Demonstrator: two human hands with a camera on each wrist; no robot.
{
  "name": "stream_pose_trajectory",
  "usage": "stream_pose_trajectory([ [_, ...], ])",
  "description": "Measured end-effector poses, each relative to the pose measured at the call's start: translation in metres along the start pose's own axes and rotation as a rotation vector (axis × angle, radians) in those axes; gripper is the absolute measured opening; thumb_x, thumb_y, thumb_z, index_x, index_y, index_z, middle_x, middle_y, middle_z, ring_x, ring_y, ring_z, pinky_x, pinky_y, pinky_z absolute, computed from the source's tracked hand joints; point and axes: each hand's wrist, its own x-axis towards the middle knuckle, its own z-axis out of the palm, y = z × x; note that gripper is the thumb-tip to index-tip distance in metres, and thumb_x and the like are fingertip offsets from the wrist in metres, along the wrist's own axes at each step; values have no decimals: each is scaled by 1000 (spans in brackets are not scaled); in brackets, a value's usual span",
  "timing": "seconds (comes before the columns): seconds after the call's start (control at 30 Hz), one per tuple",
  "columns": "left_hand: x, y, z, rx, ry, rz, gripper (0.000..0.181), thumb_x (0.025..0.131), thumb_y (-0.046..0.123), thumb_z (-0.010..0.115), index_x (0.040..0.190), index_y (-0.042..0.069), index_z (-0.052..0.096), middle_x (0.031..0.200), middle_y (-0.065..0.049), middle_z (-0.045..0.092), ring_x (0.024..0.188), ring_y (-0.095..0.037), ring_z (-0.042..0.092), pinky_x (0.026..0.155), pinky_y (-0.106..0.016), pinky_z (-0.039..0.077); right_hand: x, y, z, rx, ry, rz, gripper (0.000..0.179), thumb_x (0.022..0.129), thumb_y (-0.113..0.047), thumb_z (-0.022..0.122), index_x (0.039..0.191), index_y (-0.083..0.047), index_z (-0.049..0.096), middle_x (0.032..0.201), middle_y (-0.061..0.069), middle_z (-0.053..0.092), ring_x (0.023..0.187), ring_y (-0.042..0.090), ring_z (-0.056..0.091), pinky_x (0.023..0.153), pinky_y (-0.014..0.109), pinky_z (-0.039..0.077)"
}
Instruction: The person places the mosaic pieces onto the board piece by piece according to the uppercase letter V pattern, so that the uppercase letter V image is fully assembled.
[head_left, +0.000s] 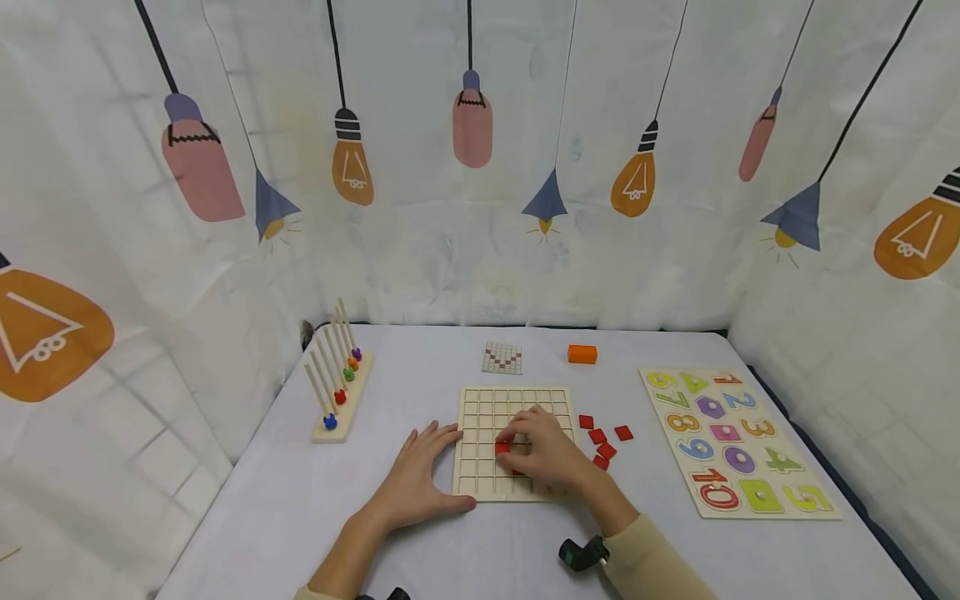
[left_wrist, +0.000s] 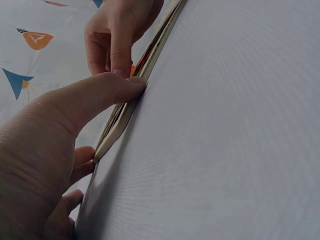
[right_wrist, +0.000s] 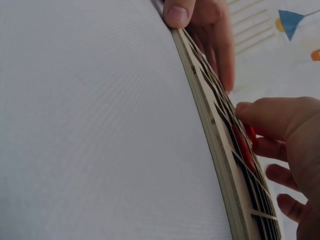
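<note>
A wooden grid board (head_left: 476, 417) lies in front of me. My left hand (head_left: 420, 479) rests against its left side, thumb at the near edge and fingers spread along the left edge. Over the middle of the grid, my right hand (head_left: 546, 450) pinches a small red square tile (head_left: 502, 447) between thumb and fingers. Another red tile (right_wrist: 242, 148) sits in a cell near the board's front, partly hidden under the right hand in the head view. Several loose red tiles (head_left: 597, 436) lie just right of the board.
Behind the board are a small pattern card (head_left: 502, 357) and an orange block (head_left: 582, 354). A pegged wooden stand (head_left: 343, 417) with coloured beads is at the left. On the right lies a number-and-shape puzzle board (head_left: 738, 446). White printed curtains surround the table.
</note>
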Motion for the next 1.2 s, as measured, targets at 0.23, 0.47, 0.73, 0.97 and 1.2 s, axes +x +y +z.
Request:
stream_pose_trajectory([
  [0.23,0,-1,0,-1,-2,4,114,71,73,94,164,21,54,174,1,50,172,-34,28,142,-65,13,-1,-2,1,0,6,8,22,95,-39,89,114,-29,85,112,-18,73,111,9,52,95,37,49],
  [0.47,0,0,-1,-10,-1,6,113,71,72,94,164,21,54,174,1,50,172,-35,28,142,-66,13,-1,1,3,-7,16,10,22,95,-39,90,115,-30,85,112,-19,72,111,7,51,96,37,48],
  [0.73,0,0,-1,-7,-5,1,113,71,73,94,164,21,54,174,1,50,172,-35,28,142,-67,14,-1,0,4,25,4,34,22,95,-39,89,115,-30,85,112,-18,71,114,9,52,98,39,50],
  [0.97,0,0,0,-2,-8,-2,114,72,75,92,165,22,54,175,1,49,172,-35,27,142,-67,13,-2,0,3,19,2,34,21,96,-39,89,115,-31,85,111,-18,71,113,9,52,95,37,51],
  [1.2,1,0,0,-2,-7,-5,113,72,75,92,164,22,54,175,1,49,172,-35,27,142,-67,13,-3,3,2,14,8,32,23,96,-41,89,116,-32,84,114,-19,71,117,9,53,102,42,51],
])
